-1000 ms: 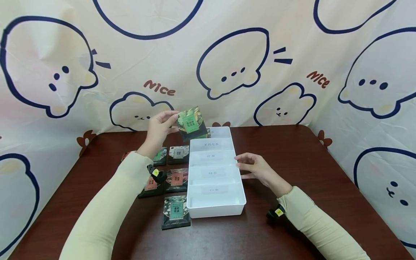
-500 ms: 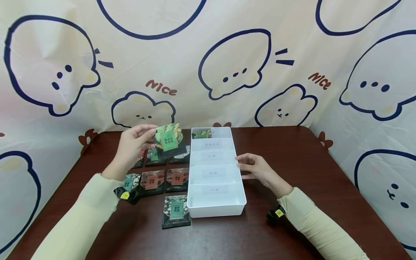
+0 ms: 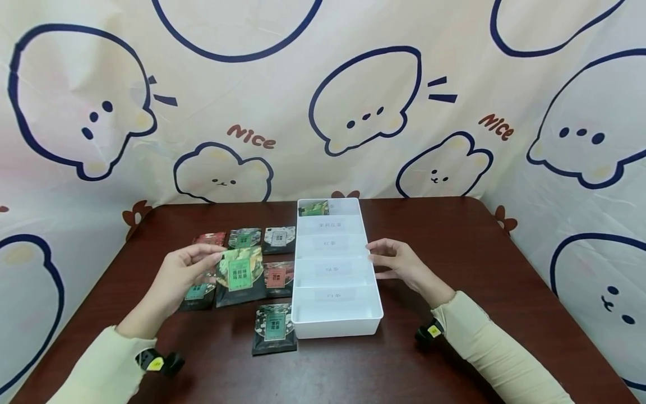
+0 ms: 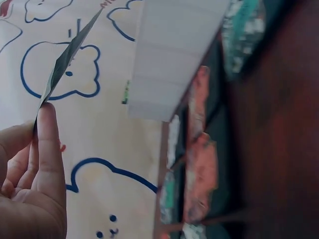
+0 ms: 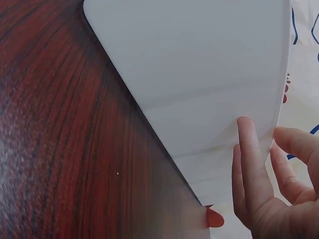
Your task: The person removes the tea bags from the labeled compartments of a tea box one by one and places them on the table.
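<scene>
My left hand (image 3: 171,278) pinches a flat dark tea sachet (image 3: 240,274) with a green label by its left edge. It holds the sachet in front of the rows of sachets, covering some. In the left wrist view the sachet (image 4: 65,62) shows edge-on between thumb and fingers. My right hand (image 3: 404,264) touches the right side of a white divided box (image 3: 337,329) with fairly straight fingers. Seen from the right wrist, fingertips (image 5: 245,127) rest on the box's side wall and near its rim. Another green sachet (image 3: 314,209) stands in the farthest compartment.
Left of the box lie a white-labelled sachet (image 3: 279,240), a red one (image 3: 278,279), a green one (image 3: 244,238) and a red-topped one (image 3: 209,238). A teal-labelled sachet (image 3: 275,331) lies nearest the front. The compartments carry printed labels. A patterned curtain (image 3: 282,101) surrounds the brown table (image 3: 454,224).
My left hand has carried the green sachet from beside the box's far end toward the left and nearer to me, low over the other sachets. My right hand has stayed at the box.
</scene>
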